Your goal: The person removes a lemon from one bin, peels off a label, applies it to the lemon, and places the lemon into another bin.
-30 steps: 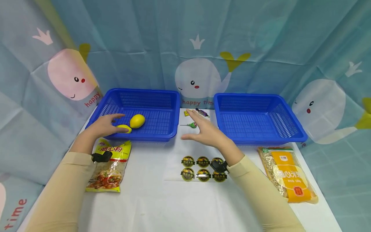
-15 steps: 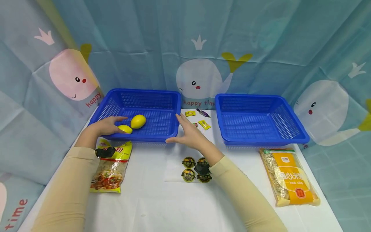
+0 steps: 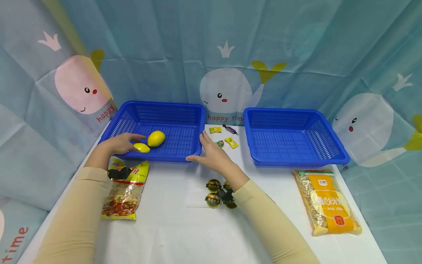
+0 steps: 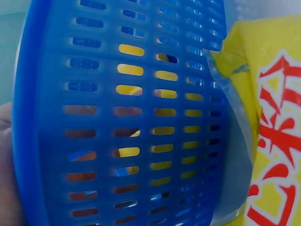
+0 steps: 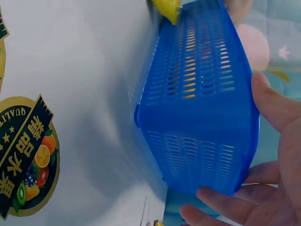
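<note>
In the left blue basket (image 3: 179, 158), two lemons lie on the floor: a nearer lemon (image 3: 141, 147) and a farther lemon (image 3: 156, 138). My left hand (image 3: 120, 143) reaches over the front left rim with spread fingers, thumb and fingertips right at the nearer lemon. In the left wrist view, yellow patches and parts of the hand show through the slots of the basket wall (image 4: 99, 122). My right hand (image 3: 214, 156) spans the basket's front right corner. In the right wrist view its thumb (image 5: 273, 101) lies at the rim and its loosely extended fingers (image 5: 228, 205) lie along the end wall.
A pasta bag (image 3: 123, 198) lies before the left basket. On the right stand another blue basket (image 3: 298, 161) and an orange bag (image 3: 329, 205). Yellow wrapped candies (image 3: 231, 142), a purple candy (image 3: 230, 129) and a green lollipop (image 3: 220, 143) lie between the baskets. Round stickers (image 3: 213, 200) lie nearer.
My right hand has moved left from over the candies to the left basket's front right corner, uncovering candies. My left hand has moved slightly, staying at the nearer lemon.
</note>
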`<action>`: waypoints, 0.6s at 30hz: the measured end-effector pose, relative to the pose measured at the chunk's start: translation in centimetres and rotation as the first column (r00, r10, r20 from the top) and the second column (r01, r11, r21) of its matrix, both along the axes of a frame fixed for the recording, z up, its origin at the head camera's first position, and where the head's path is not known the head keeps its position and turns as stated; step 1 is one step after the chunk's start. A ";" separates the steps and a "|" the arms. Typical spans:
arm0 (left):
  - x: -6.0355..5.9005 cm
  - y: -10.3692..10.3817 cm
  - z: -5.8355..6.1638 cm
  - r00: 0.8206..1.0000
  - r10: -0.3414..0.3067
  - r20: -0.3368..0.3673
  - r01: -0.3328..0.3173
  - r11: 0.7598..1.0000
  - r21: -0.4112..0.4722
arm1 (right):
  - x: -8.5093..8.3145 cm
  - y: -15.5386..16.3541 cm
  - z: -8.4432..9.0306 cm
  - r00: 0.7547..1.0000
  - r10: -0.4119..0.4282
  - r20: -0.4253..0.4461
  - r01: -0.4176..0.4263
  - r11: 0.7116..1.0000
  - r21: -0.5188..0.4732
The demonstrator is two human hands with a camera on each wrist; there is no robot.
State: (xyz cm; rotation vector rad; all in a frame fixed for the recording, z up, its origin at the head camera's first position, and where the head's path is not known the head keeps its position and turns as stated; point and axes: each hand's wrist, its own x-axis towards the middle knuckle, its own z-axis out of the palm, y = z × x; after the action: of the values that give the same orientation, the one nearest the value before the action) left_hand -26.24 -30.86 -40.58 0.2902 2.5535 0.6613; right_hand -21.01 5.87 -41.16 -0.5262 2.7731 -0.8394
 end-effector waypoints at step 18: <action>0.4 0.2 0.6 0.989 0.107 -0.106 -0.109 0.994 -0.009 | 0.0 -0.2 0.6 0.999 0.031 0.019 -0.032 0.998 0.055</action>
State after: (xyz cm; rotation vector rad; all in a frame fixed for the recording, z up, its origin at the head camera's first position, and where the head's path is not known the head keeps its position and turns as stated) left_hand -25.82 -30.71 -40.00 0.1873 2.6892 0.6826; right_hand -20.96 5.65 -40.55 -0.5479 2.7554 -0.7546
